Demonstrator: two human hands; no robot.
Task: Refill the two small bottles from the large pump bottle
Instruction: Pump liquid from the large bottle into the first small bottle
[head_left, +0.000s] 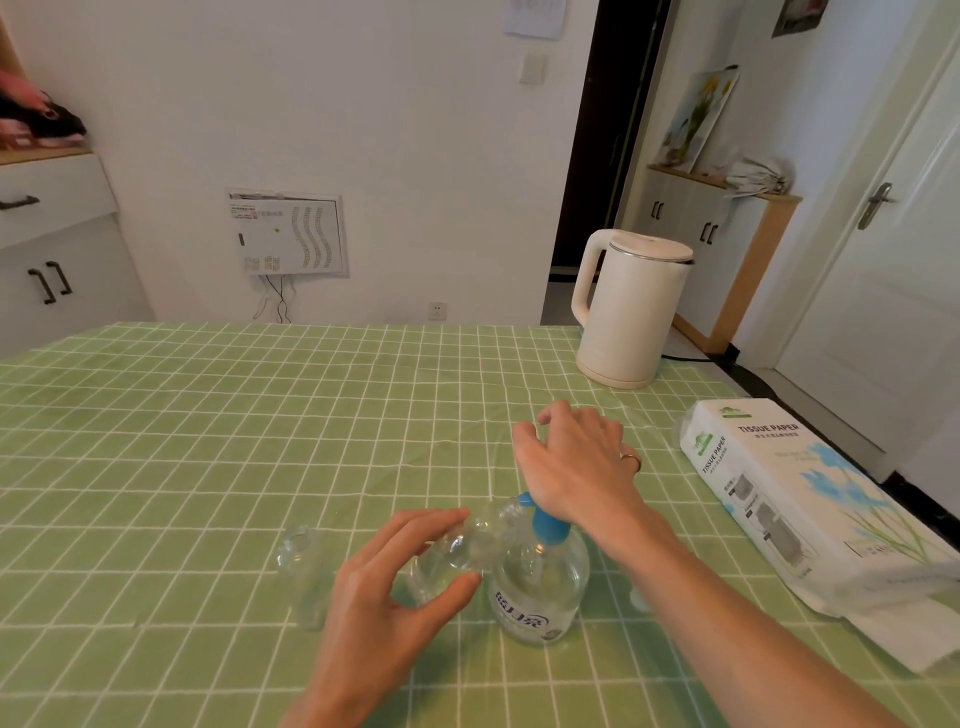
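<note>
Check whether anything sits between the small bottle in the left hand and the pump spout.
Nothing visible does. The left hand holds the small bottle tilted, its mouth close by the blue pump head, on which the right hand rests from above. The second small bottle stands apart, to the left.

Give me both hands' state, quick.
Left hand: holding a tilted small bottle.
Right hand: open, palm pressing the pump head.
</note>
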